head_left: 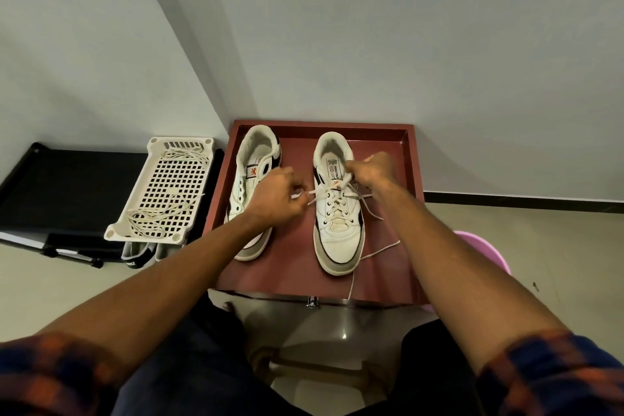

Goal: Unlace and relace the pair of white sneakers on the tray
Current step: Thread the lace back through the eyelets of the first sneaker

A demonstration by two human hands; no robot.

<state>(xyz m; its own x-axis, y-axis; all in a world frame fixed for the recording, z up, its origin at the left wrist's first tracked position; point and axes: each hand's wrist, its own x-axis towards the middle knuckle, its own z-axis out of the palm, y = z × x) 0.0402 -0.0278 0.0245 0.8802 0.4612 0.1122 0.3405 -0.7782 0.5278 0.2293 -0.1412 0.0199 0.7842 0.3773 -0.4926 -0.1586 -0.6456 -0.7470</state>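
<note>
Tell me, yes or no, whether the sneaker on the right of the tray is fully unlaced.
No, a lace crisscrosses through the eyelets of the right sneaker on the tray.

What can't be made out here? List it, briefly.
1. Left sneaker midsection, head view: covered by the left hand and forearm.
2. Where the lace is pinched: hidden inside the fingers of the left hand and the right hand.
3. Insole print of the right sneaker: too small to read.
4. Pink object: mostly behind the right forearm.
</note>
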